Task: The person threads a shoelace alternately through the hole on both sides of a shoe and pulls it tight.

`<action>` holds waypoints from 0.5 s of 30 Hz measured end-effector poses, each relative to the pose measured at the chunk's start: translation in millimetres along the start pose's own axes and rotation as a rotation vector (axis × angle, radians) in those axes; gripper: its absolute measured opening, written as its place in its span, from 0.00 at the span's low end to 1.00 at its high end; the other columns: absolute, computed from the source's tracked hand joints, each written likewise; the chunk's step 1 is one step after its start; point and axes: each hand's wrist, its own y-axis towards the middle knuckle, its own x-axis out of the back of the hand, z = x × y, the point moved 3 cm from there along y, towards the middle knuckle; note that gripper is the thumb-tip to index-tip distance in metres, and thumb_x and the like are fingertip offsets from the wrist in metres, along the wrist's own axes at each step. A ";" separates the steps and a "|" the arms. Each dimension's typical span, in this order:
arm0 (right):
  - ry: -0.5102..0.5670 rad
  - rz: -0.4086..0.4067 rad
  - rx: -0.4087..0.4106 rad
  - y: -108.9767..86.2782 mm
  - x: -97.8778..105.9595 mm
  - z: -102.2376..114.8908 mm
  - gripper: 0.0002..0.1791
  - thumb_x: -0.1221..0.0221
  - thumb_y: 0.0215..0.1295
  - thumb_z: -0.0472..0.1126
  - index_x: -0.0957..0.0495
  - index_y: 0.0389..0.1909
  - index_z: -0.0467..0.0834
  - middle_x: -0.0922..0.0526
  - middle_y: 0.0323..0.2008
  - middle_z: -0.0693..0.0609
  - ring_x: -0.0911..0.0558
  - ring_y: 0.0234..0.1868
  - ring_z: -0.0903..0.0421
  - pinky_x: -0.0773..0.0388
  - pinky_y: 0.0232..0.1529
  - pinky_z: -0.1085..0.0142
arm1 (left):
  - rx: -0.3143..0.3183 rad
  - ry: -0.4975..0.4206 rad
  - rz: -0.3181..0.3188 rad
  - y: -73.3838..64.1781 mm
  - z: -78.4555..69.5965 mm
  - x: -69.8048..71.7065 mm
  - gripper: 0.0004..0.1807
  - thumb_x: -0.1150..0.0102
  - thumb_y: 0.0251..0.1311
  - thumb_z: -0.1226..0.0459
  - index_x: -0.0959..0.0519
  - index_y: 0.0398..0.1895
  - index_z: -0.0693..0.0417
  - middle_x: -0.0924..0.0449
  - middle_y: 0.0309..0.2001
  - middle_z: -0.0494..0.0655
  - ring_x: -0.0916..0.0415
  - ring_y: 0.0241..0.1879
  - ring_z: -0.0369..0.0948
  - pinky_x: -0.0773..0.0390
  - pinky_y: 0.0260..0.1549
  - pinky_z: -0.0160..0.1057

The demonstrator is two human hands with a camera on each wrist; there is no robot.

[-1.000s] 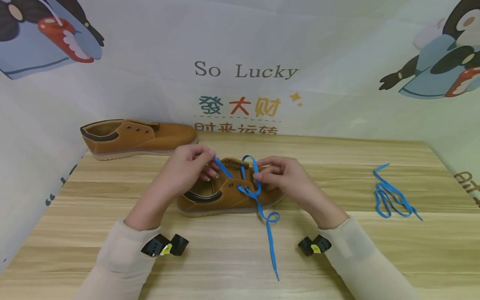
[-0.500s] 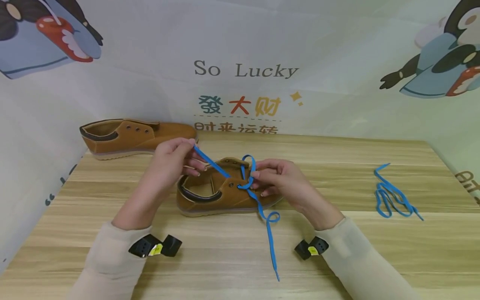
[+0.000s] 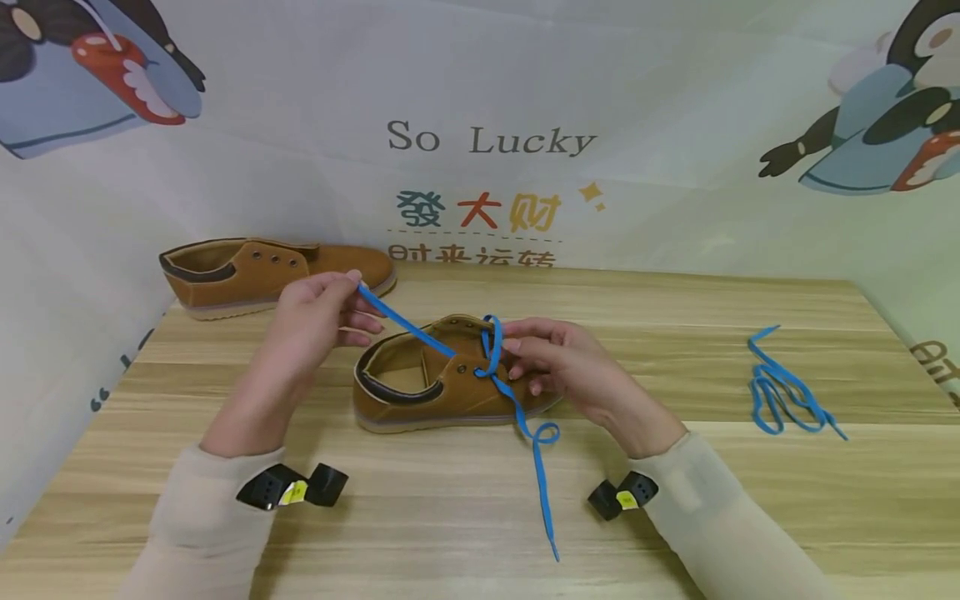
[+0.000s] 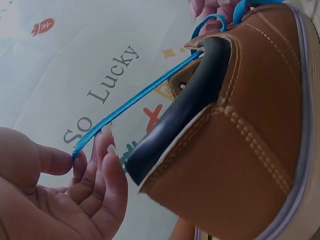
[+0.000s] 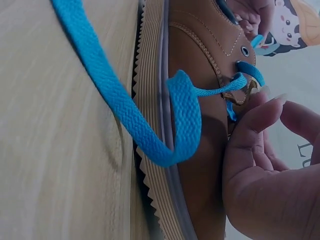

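A brown shoe (image 3: 420,400) stands on the wooden table, toe to the right, with a blue shoelace (image 3: 405,323) partly threaded through its eyelets. My left hand (image 3: 318,312) pinches one length of the lace between thumb and finger, left of the shoe opening. That length runs taut and slanting to the eyelet flap in the left wrist view. My right hand (image 3: 566,362) is at the front of the lacing, fingers bent, fingertips right beside a small standing lace loop (image 3: 495,333); whether they grip it I cannot tell. The lace's other end trails down the near side onto the table.
A second brown shoe (image 3: 277,279), without a lace, sits at the back left, partly behind my left hand. A bundled blue shoelace (image 3: 787,392) lies at the right. A printed white backdrop (image 3: 675,125) rises behind the table.
My left hand has moved left and slightly up, drawing out more lace. The loop beside my right fingers has shrunk and shifted left. The shoes and trailing lace end stay put.
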 end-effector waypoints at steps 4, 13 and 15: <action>-0.017 -0.011 0.000 1.1 0.5 -1.6 0.20 0.49 0.78 0.39 0.27 0.63 0.34 0.17 0.42 0.59 0.19 0.35 0.63 0.25 0.31 0.72 | 0.003 -0.009 -0.020 0.9 1.2 5.4 0.19 0.61 0.80 0.52 0.28 0.44 0.59 0.21 0.29 0.34 0.18 0.30 0.31 0.15 0.34 0.31; -0.155 -0.007 0.045 1.0 -1.8 -2.7 0.17 0.45 0.74 0.34 0.25 0.60 0.32 0.15 0.35 0.59 0.20 0.30 0.62 0.20 0.30 0.72 | -0.018 -0.045 -0.059 0.2 -0.9 17.3 0.19 0.59 0.79 0.52 0.27 0.42 0.60 0.19 0.27 0.34 0.18 0.29 0.31 0.16 0.32 0.30; -0.172 -0.002 0.053 1.0 -2.9 -2.3 0.17 0.43 0.72 0.33 0.25 0.60 0.33 0.14 0.35 0.58 0.20 0.30 0.62 0.20 0.30 0.71 | -0.022 -0.046 -0.068 -0.3 -1.6 19.7 0.20 0.59 0.79 0.52 0.27 0.42 0.60 0.19 0.28 0.34 0.18 0.29 0.31 0.16 0.32 0.29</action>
